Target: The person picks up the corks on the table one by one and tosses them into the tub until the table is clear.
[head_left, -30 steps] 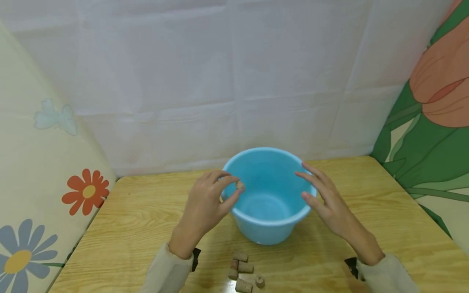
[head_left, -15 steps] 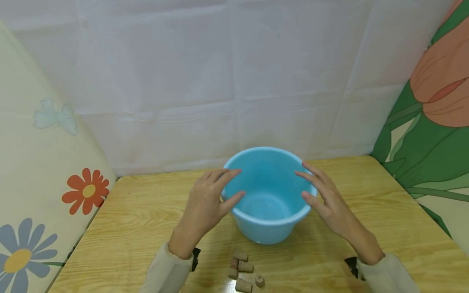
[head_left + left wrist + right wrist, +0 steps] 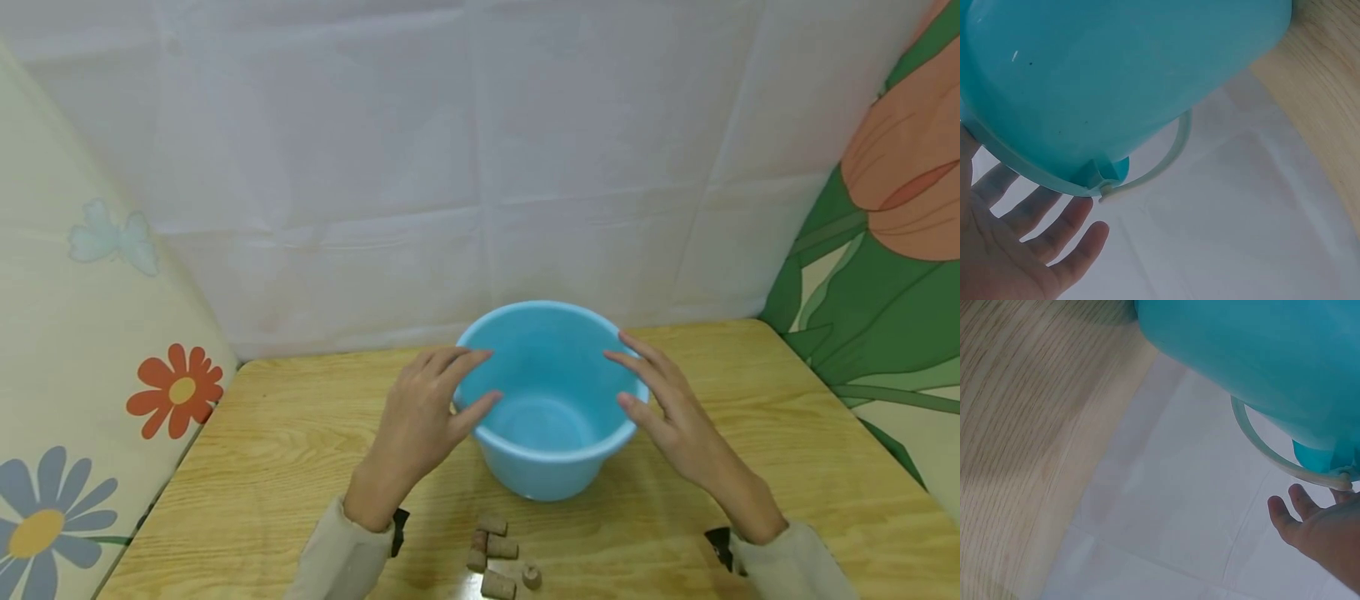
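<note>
A light blue plastic bucket [image 3: 542,477] stands upright on the table, its mouth tilted into view. At its left rim is my left hand [image 3: 420,412], thumb and index finger spread apart over the mouth with nothing between them. On the opposite side, my right hand [image 3: 675,412] has its fingers loosely spread at the rim. Both wrist views show fingers beside the rim near where the pale bucket handle [image 3: 1169,159] joins; whether they press on it I cannot tell. Several corks, one of them a cork [image 3: 502,547] lying on its side, are on the table in front of the bucket.
The wood-grain table [image 3: 300,467] reaches back to a white cloth [image 3: 360,167]. Flower-printed panels stand at the left [image 3: 67,333] and right [image 3: 892,333] sides.
A second ago my left hand pinched a small cork over the bucket's mouth. Since then its fingers have parted and the cork is out of sight. My right hand has stayed put.
</note>
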### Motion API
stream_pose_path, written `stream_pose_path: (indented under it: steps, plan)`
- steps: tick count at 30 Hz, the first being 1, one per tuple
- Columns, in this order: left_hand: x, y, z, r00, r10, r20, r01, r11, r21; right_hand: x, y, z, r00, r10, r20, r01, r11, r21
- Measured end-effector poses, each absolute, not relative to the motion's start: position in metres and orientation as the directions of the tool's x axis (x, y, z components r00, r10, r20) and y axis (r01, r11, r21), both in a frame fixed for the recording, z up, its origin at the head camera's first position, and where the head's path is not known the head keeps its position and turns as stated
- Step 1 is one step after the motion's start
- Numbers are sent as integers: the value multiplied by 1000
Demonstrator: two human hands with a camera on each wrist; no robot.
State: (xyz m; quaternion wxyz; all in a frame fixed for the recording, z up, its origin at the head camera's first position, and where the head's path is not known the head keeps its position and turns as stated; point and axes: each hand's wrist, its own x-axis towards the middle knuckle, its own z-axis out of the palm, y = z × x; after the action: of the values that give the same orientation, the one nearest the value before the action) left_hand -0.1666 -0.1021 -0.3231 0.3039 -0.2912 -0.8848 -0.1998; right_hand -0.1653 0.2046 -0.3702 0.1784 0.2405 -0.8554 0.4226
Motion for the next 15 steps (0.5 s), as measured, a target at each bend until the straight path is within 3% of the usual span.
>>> stream_pose_path:
  steps: [15]
  plan:
    - [-165, -106, -323, -641, 386, 664, 641, 744, 186, -164, 204, -369, -817, -270, 510, -568, 529, -630]
